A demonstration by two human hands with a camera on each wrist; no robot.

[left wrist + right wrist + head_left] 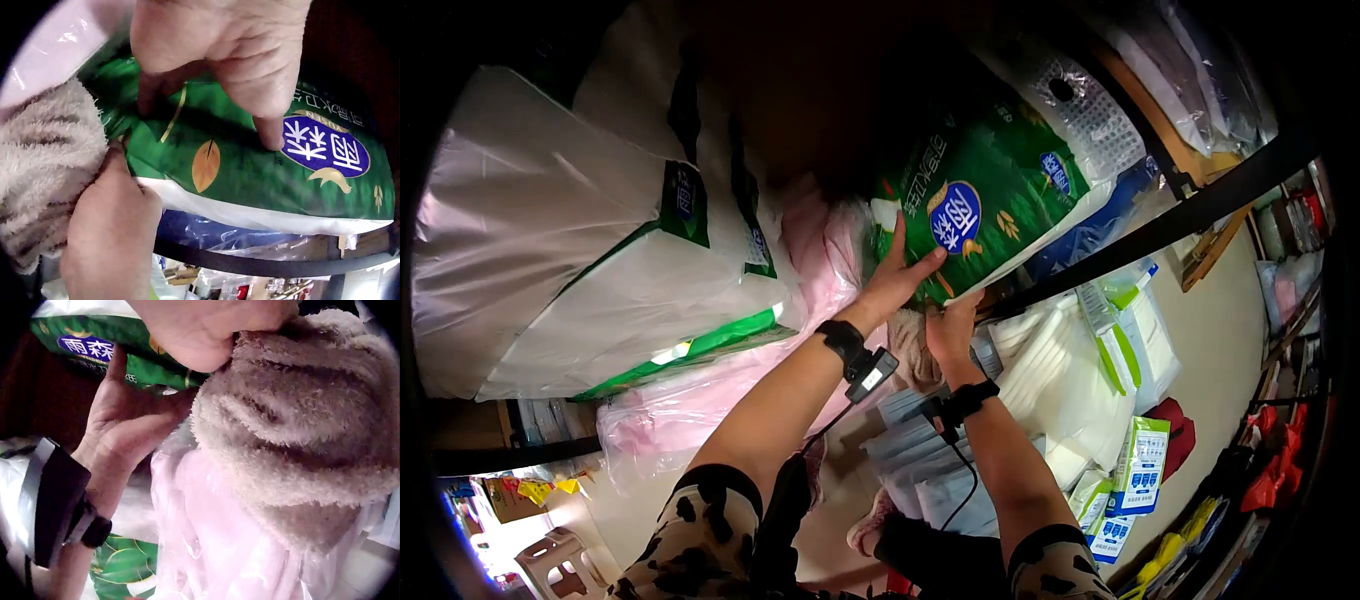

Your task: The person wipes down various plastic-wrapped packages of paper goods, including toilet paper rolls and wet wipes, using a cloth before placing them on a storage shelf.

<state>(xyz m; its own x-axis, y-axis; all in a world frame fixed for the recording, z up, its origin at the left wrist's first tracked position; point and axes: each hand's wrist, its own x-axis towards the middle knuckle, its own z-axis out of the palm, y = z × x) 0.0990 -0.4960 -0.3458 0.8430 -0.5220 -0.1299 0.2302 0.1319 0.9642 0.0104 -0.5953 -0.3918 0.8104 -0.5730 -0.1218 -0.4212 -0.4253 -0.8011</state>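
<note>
A green plastic-wrapped pack of toilet paper [1000,185] with a blue oval logo lies tilted at the shelf in the head view. My left hand [888,285] grips its near left end, the thumb pressing on the printed face beside the logo. At the pack's near lower corner, my right hand [952,330] pinches the edge of the wrapper. A bunched brown fluffy cloth [300,425] hangs right beside the right hand; I cannot tell whether its fingers hold this too. In the left wrist view both hands meet the green pack [244,175] near its corner.
Large white-wrapped bundles [570,240] fill the left, above pink items in clear plastic [690,410]. A black shelf bar [1140,245] crosses at right. White packs [1060,370] and green-white packets [1140,465] lie on the floor below, near a pale plastic stool [560,565].
</note>
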